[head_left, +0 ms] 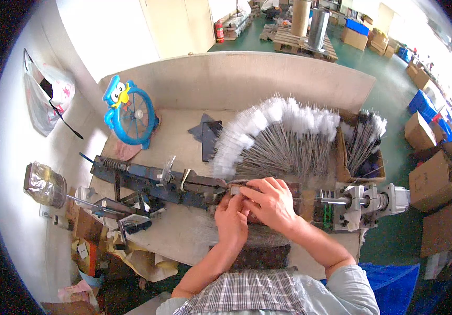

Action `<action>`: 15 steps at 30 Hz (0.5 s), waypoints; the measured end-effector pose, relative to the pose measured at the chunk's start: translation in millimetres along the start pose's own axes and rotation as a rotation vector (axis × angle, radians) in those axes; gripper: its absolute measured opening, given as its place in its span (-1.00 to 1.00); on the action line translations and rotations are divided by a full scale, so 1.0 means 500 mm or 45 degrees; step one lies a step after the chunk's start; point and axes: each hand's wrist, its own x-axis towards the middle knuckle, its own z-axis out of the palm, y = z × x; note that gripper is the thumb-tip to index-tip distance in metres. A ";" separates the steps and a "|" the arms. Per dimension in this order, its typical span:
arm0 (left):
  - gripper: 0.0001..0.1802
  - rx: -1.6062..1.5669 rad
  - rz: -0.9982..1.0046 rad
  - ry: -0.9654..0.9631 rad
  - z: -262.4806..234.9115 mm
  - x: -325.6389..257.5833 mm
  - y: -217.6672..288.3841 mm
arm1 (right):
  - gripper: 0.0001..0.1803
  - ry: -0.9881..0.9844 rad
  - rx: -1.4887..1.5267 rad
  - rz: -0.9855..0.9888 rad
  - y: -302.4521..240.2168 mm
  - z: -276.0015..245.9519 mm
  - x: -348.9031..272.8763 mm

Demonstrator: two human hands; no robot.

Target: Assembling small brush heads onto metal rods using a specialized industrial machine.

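Note:
Both hands meet at the middle of a long dark metal machine (189,186) that runs across the bench. My left hand (230,221) is closed, its fingertips pinched together at the machine's middle. From the right my right hand (274,203) reaches over, thumb and fingers bent in against the left fingertips. A small whitish piece shows at the fingertips; its kind is too small and covered to tell. Beyond the hands, many thin wire-stemmed brushes (284,121) with white bristle heads lie fanned out. Fine loose pale bristles or wires (265,237) lie below the hands.
A cardboard box (343,163) of dark and white brushes stands right of the fan of brushes. A dark phone-like slab (211,142) and a blue duck-shaped fan (135,118) sit farther back. A motor-like unit (391,200) closes the machine's right end. A blue bin (391,283) stands below right.

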 end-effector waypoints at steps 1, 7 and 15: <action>-0.90 -0.020 -0.015 -0.001 -0.006 0.005 -0.003 | -0.71 -0.002 0.002 0.005 -0.001 -0.003 0.002; -0.89 -0.036 -0.001 -0.044 -0.008 0.010 -0.003 | -0.68 0.024 0.052 0.026 -0.008 -0.025 0.008; -0.74 -0.013 -0.010 -0.071 -0.019 0.008 0.004 | -0.83 -0.219 -0.221 0.021 0.013 -0.040 -0.025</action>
